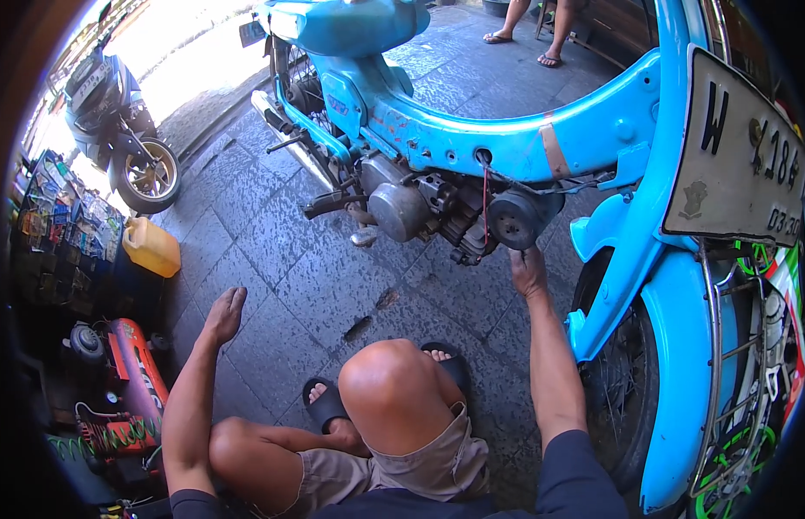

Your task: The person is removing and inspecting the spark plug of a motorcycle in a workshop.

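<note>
A light-blue motorcycle (471, 134) stands in front of me, its silver engine (398, 210) hanging under the frame. At the front of the engine sits a round black disc-shaped part (514, 220). My right hand (529, 272) reaches up to its lower edge, fingers bent against it, the tips partly hidden. A thin red wire (485, 203) comes down from a hole in the frame beside that part. Out to the left, my left hand (224, 316) is held above the floor with its fingers stretched out, holding nothing.
Close on my right are the blue front fender (679, 372) and a number plate (722, 156). Leftward stand a red air compressor (136, 368), a yellow jerrycan (151, 246), a crowded parts rack (60, 225) and a parked scooter (117, 130). Another person's legs (558, 35) show behind the motorcycle.
</note>
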Demonstrator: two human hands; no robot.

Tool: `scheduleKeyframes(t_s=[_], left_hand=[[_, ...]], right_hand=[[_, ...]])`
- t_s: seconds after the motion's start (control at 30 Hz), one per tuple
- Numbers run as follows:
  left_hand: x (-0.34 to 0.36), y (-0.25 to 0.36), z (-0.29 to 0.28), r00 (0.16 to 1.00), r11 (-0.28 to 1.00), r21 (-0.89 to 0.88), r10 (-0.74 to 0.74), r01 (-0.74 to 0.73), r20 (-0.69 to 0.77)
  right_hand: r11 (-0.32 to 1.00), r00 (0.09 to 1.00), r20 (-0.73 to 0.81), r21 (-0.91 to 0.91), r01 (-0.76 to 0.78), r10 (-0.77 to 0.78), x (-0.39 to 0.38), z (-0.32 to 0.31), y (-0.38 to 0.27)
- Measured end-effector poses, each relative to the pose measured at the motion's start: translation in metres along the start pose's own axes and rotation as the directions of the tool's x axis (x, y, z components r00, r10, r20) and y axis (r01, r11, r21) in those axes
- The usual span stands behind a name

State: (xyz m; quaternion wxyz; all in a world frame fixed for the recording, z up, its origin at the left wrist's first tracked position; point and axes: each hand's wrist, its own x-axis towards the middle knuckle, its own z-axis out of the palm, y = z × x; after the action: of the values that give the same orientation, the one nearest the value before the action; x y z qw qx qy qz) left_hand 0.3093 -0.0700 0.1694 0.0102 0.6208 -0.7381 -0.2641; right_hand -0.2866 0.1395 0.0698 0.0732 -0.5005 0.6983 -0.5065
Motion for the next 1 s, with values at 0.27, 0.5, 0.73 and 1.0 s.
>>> scheduleKeyframes(t_s=[0.27,0.5,0.73,1.0], left_hand=[[0.0,0.011,0.002,0.996,0.996,-0.04,0.083,-0.083,-0.019],[-0.007,0.016,-0.006,0.999,0.999,-0.015,0.039,-0.039,0.018],[0.007,-0.016,0.004,0.995,0.997,0.003,0.081,-0.081,-0.057],[0.014,-0.034,0.01,0.985,0.993,0.085,0.098,-0.086,-0.139]], right_hand=[[0.968,0.965,-0.152,-0.165,0.189,-0.214,0.0,0.019,0.011],[-0.057,0.609,0.339,0.899,-0.434,0.717,0.015,0.025,-0.061],[0.544,0.726,0.085,0.604,-0.582,0.682,0.002,0.006,-0.032],[0.998,0.999,-0.023,0.051,-0.023,0.024,0.004,0.001,-0.006]])
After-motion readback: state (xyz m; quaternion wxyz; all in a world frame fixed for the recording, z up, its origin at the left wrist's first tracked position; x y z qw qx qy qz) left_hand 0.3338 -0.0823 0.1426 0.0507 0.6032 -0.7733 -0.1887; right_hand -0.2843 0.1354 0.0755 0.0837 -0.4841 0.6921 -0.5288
